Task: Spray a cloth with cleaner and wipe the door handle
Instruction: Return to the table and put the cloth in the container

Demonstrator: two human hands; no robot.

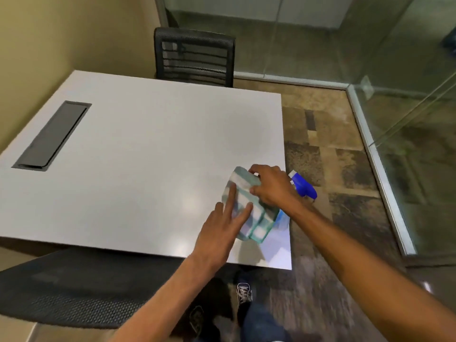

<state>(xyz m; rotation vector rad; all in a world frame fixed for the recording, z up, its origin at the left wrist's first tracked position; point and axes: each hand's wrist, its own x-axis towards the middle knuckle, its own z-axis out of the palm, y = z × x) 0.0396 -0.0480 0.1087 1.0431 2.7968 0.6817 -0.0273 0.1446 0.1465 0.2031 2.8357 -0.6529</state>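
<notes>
Teal-and-white checked cloth [249, 206] lies folded on the white counter [148, 149], near its right front corner. Left hand [222, 230]: fingers [230, 201] spread flat and extended, tips pressing on the near-left part of the cloth, nothing gripped. Right hand [271, 186]: fingers [254, 191] curled, pinching the far-right part of the cloth against the thumb; the folded edge bunches under them. Spray bottle [303, 186], blue trigger head, stands just beyond the right hand's knuckles at the counter's right edge; its pale lower body shows under the right wrist, beside the cloth. Whether the hand touches the bottle cannot be told. Dark cable hatch [51, 137] is set in the counter well to the left of both hands. Black mesh chair [195, 55] stands at the far side; another chair [74, 287] below the left forearm. Image blurred around the hands.
</notes>
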